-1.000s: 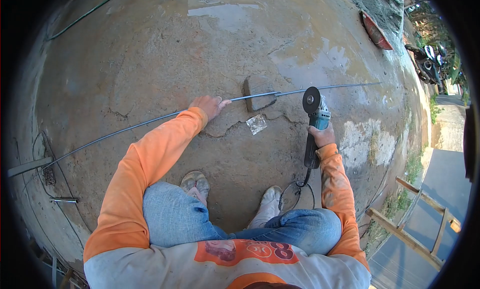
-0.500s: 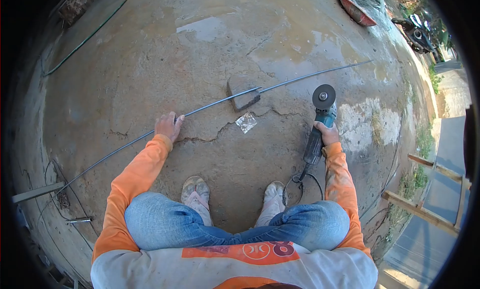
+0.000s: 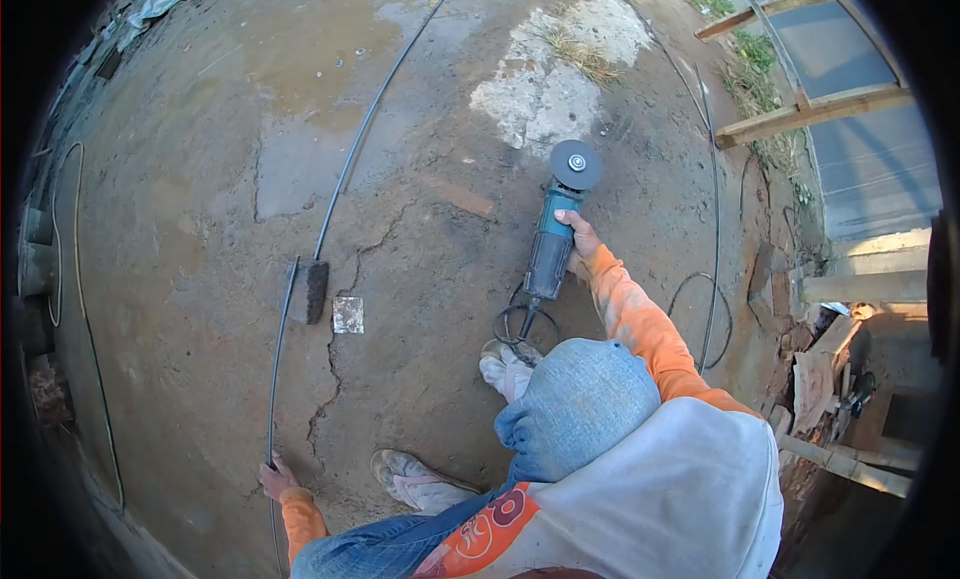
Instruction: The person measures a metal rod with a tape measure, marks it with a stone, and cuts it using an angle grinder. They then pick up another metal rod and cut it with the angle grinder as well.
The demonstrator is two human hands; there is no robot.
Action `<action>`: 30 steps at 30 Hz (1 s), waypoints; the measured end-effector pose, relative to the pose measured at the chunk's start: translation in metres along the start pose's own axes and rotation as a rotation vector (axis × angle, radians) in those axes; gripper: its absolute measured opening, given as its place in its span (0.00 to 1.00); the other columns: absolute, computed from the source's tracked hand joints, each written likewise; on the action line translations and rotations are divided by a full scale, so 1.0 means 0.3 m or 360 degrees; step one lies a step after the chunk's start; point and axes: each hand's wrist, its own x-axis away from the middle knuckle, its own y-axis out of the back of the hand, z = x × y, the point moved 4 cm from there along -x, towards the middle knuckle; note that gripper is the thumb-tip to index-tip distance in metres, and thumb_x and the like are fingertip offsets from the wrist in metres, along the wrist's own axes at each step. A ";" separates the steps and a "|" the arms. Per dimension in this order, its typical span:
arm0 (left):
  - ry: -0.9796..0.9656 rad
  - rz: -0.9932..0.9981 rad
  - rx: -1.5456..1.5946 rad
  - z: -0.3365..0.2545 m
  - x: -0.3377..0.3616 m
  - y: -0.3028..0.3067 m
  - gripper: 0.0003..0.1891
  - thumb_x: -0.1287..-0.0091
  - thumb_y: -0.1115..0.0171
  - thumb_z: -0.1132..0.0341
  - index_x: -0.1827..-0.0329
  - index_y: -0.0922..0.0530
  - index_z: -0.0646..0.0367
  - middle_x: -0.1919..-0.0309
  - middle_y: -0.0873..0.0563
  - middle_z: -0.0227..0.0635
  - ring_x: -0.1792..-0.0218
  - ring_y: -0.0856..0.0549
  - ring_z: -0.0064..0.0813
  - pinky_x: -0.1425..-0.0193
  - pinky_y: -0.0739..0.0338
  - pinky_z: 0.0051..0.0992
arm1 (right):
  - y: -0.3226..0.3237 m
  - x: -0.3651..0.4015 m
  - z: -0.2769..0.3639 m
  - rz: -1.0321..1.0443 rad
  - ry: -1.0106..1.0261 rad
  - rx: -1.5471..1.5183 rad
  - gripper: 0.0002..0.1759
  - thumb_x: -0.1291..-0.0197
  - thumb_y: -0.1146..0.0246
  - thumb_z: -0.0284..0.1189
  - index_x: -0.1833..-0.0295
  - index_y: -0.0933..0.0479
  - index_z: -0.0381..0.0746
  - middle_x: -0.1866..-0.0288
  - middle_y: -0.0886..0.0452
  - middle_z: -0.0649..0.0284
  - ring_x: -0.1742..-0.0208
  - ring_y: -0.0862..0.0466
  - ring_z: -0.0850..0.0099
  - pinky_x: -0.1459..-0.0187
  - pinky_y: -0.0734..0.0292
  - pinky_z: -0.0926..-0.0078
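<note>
My left hand [image 3: 278,477], low in the view, is closed around a thin steel rod [image 3: 278,379]. The rod's far end rests on a dark brick [image 3: 315,291] on the ground. A second length of rod [image 3: 362,129] starts beside the brick, a small gap away from the first, and runs off past the top of the view. In my right hand [image 3: 580,237] is a blue and black angle grinder [image 3: 550,254], gripped round its body. Its cutting disc [image 3: 577,166] points away from me, well right of the rods. A small silvery square [image 3: 348,316] lies just right of the brick.
The grinder's cord [image 3: 527,324] loops near my foot. A wooden frame [image 3: 815,114] stands at the upper right, with another rod [image 3: 712,209] before it. A hose [image 3: 100,379] runs along the left. Wet patches and a crack mark the ground.
My view has turned to the right, so the rods now run up the left side and the wooden frame shows more fully. Both hands keep their holds.
</note>
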 end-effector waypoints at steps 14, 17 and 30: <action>0.0162 0.0257 -0.0056 0.041 -0.061 -0.038 0.39 0.36 0.59 0.34 0.42 0.28 0.66 0.51 0.20 0.54 0.49 0.22 0.54 0.45 0.29 0.45 | 0.377 -0.128 0.294 -0.0604 0.0240 0.0211 0.28 0.58 0.26 0.35 0.55 0.30 0.34 0.69 0.22 0.59 0.73 0.18 0.65 0.68 0.19 0.64; 0.0220 0.0285 -0.0101 0.061 -0.074 -0.048 0.40 0.36 0.59 0.34 0.41 0.29 0.67 0.50 0.21 0.55 0.48 0.22 0.55 0.44 0.29 0.44 | 0.385 -0.179 0.357 -0.0708 0.0175 0.0481 0.27 0.56 0.28 0.38 0.57 0.30 0.34 0.70 0.22 0.58 0.76 0.19 0.65 0.70 0.19 0.65; 0.0257 0.0220 -0.0034 0.050 -0.067 -0.041 0.34 0.36 0.55 0.36 0.48 0.25 0.61 0.57 0.18 0.56 0.53 0.21 0.57 0.49 0.28 0.46 | 0.530 -0.427 0.554 -0.1099 0.0634 0.1107 0.25 0.60 0.29 0.39 0.62 0.23 0.30 0.73 0.20 0.59 0.78 0.20 0.70 0.74 0.26 0.72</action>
